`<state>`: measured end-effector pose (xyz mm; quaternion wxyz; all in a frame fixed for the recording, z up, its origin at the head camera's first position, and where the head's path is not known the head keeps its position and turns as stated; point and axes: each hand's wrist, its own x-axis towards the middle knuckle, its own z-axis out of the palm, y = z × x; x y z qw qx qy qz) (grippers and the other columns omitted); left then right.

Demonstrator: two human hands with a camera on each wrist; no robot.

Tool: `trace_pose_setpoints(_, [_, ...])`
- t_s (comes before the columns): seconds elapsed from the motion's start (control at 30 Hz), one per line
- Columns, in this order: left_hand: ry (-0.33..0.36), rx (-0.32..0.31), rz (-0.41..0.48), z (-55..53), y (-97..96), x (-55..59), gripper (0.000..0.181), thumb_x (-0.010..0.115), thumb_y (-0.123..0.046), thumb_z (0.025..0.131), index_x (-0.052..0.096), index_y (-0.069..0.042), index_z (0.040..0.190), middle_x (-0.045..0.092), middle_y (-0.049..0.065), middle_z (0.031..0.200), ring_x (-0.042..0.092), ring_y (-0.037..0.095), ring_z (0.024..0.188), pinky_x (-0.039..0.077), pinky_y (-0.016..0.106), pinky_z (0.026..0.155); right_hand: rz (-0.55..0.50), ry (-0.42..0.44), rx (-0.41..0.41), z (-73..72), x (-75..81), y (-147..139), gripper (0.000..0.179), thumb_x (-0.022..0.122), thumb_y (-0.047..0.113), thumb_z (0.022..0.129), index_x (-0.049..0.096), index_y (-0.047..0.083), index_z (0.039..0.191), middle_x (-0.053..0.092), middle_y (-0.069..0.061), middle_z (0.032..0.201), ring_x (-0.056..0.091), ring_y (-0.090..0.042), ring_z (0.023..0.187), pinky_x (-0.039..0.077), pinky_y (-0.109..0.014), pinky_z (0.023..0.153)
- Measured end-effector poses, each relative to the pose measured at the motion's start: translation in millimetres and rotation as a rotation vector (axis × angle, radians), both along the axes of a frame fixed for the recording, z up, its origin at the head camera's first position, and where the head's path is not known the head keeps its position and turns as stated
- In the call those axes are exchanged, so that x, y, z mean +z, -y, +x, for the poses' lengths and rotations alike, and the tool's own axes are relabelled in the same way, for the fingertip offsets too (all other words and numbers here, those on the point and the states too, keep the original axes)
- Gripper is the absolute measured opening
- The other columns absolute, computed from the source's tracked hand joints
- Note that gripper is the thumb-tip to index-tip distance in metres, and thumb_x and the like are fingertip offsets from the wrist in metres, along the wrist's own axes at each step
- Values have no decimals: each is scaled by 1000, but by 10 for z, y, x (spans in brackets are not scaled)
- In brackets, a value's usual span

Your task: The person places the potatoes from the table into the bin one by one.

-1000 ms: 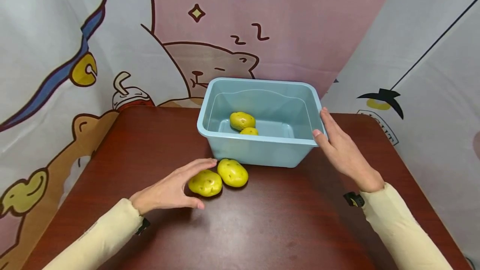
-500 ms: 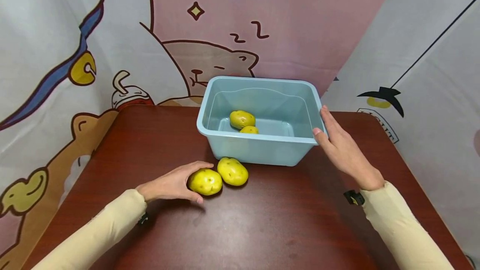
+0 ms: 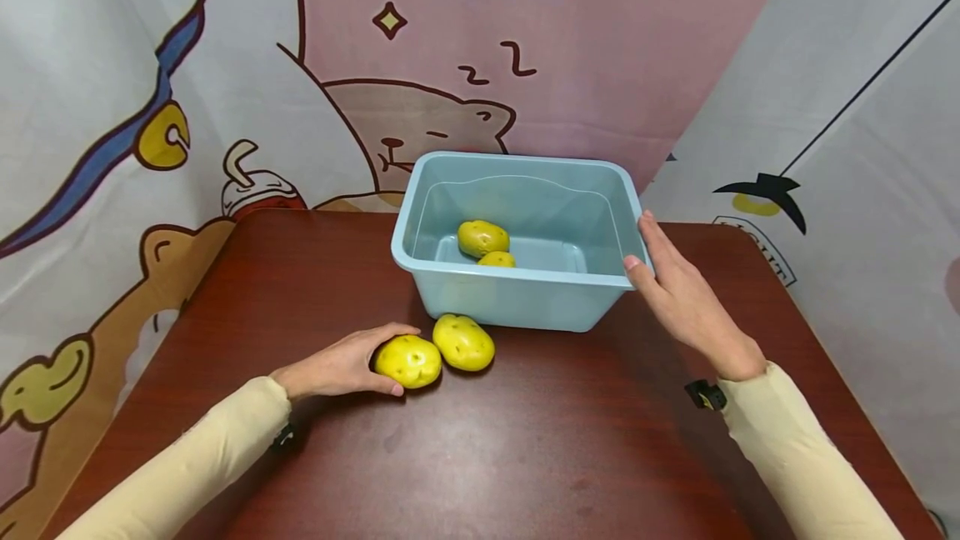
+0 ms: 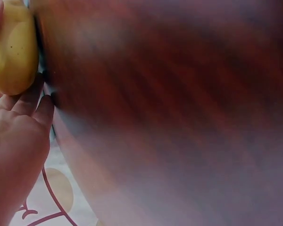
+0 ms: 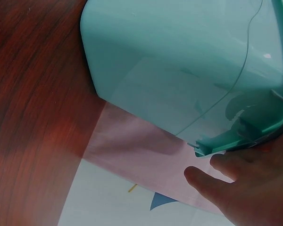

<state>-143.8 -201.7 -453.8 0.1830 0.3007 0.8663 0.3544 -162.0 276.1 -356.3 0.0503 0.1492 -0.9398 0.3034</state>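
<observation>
My left hand (image 3: pixel 341 365) curls its thumb and fingers around the near yellow potato (image 3: pixel 408 361), which sits on the table. In the left wrist view the same potato (image 4: pixel 14 52) lies against the fingers. Just right of it, a second potato (image 3: pixel 463 342) lies at the foot of the light blue plastic bin (image 3: pixel 517 298). Two more potatoes are inside the bin: one whole potato (image 3: pixel 482 238) and one partly hidden by the front wall (image 3: pixel 497 259). At the bin's right rim rests my right hand (image 3: pixel 686 302), its fingers fairly straight along the side.
The bin stands near the back of the dark reddish-brown wooden table (image 3: pixel 525 440). Behind and beside the table hangs a cartoon-printed cloth (image 3: pixel 600 48). Each wrist carries a small black device, such as the one on the right wrist (image 3: pixel 705 395).
My left hand has closed from a wide spread around the near potato to a grip on it. The right hand keeps its place at the bin's rim.
</observation>
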Motion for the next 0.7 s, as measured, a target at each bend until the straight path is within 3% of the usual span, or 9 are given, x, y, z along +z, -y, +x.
trace_pose_setpoints(0.7, [-77,65,64,86,-42,122,82,92,-39,79,55,-15,148,61,-4,138,58,17,119,47,48,105,-15,-6,2,-1,-7,9,76,47,44,109,7,18,168,4,1,174,18,-38,156,25,-70,115])
